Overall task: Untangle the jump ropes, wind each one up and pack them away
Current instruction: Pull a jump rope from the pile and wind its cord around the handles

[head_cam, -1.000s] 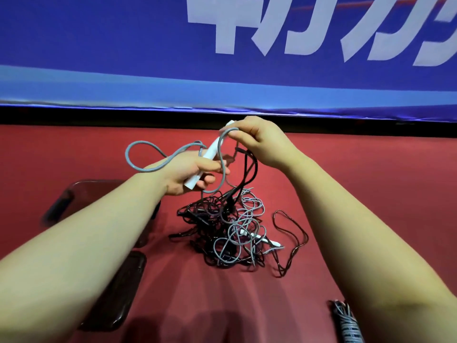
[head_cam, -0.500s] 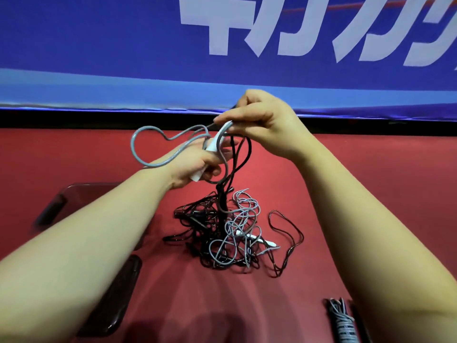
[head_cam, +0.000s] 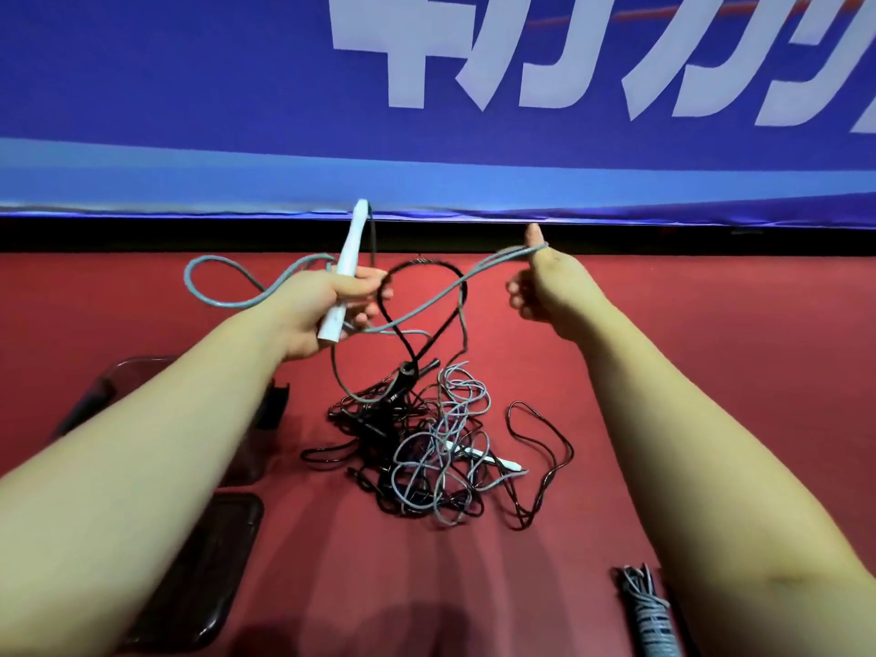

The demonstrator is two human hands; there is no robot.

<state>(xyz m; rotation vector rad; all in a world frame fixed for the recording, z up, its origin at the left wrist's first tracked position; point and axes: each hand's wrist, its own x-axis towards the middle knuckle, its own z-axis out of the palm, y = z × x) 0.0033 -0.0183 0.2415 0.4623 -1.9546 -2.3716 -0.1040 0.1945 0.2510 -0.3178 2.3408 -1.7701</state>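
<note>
Above the tangle (head_cam: 426,448), the left hand (head_cam: 327,305) grips a white handle (head_cam: 349,256). The right hand (head_cam: 545,291), fingers curled, hooks the grey jump rope (head_cam: 429,309) over its thumb. Dark trays (head_cam: 204,561) lie left of the tangle.

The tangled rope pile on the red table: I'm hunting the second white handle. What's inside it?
A slim white plastic handle pokes out on the right, amid grey cord loops and black cords. Its inner end is buried; anything beneath is hidden.
</note>
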